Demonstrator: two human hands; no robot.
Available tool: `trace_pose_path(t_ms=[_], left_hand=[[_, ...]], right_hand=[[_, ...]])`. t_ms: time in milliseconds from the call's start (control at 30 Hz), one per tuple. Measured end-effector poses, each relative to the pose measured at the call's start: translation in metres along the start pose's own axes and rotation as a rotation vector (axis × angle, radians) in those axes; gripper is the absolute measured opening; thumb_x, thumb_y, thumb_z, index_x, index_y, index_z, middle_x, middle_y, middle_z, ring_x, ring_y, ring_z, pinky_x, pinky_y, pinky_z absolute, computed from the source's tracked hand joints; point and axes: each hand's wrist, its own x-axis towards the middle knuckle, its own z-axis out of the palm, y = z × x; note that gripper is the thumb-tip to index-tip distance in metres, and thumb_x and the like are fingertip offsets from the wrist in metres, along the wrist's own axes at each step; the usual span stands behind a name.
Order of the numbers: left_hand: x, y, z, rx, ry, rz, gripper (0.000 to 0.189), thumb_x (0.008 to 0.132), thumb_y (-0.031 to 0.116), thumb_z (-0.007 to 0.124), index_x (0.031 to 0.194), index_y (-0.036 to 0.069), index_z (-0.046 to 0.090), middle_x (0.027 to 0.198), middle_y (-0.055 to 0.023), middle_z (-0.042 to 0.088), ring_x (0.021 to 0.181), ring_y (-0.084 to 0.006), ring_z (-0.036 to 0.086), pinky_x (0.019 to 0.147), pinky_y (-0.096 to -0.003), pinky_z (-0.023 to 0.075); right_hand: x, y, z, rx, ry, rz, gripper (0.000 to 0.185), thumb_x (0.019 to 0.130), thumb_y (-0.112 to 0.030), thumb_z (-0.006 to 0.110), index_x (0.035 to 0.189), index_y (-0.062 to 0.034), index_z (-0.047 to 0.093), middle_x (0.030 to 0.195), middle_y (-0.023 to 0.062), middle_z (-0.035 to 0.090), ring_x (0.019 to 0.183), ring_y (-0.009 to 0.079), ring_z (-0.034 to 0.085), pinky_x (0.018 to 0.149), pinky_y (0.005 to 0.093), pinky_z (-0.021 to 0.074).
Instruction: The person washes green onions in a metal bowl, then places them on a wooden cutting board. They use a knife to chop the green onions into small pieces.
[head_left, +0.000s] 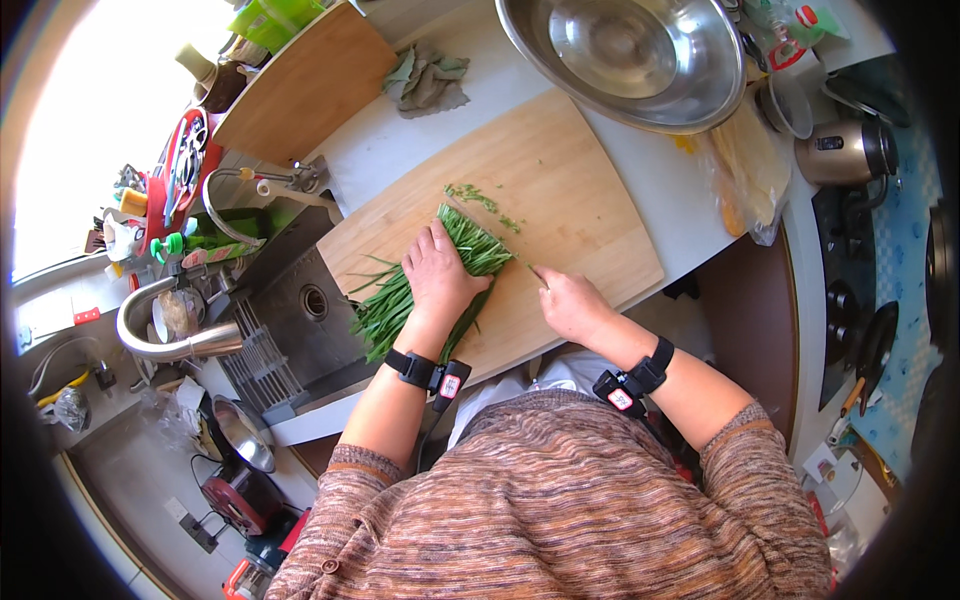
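A thick bunch of long green leaves, probably Chinese chives (386, 307), lies across the left part of a wooden cutting board (585, 217). My left hand (441, 274) presses down on the bunch close to its cut ends. In my right hand (576, 306) is the handle of a kitchen knife (480, 225), whose blade stands along those cut ends. Small chopped green bits (480, 199) are scattered on the board just beyond the blade. Part of the handle is hidden by my fingers.
A large steel basin (630, 60) stands at the far right of the board. Left of the board is a sink (281, 289) with a curved faucet (180, 345). A grey-green cloth (427, 79) lies behind, beside an upright wooden board (307, 82). A bagged item (750, 165) rests at right.
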Motion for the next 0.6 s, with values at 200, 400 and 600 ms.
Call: trace_pose_path(t_ms=[200, 400, 600], left_hand=[[0.002, 0.000, 0.004, 0.033, 0.014, -0.005, 0.114, 0.053, 0.040, 0.090, 0.140, -0.004, 0.031, 0.129, -0.0216, 0.047, 0.120, -0.0376, 0.047, 0.101, -0.0477, 0.0386], [0.006, 0.001, 0.003, 0.004, -0.080, -0.038, 0.117, 0.055, 0.039, 0.090, 0.143, -0.006, 0.026, 0.135, -0.0221, 0.044, 0.127, -0.0383, 0.042, 0.106, -0.0479, 0.0332], [0.004, -0.002, 0.008, 0.045, 0.030, 0.038, 0.107, 0.055, 0.036, 0.089, 0.138, -0.004, 0.034, 0.125, -0.0211, 0.048, 0.119, -0.0378, 0.047, 0.099, -0.0479, 0.0405]], right_hand=[[-0.023, -0.011, -0.016, 0.029, -0.048, -0.017, 0.028, 0.090, -0.012, 0.048, 0.114, -0.0011, 0.056, 0.083, 0.0243, 0.067, 0.080, 0.0427, 0.065, 0.070, 0.0528, 0.0520], [-0.020, -0.010, -0.009, 0.058, -0.031, -0.016, 0.025, 0.089, -0.009, 0.047, 0.111, -0.0009, 0.054, 0.082, 0.0232, 0.067, 0.078, 0.0423, 0.065, 0.068, 0.0526, 0.0520], [-0.031, -0.017, -0.014, 0.084, -0.009, -0.045, 0.026, 0.089, -0.010, 0.048, 0.112, -0.0011, 0.053, 0.081, 0.0223, 0.067, 0.076, 0.0419, 0.065, 0.067, 0.0520, 0.0523]])
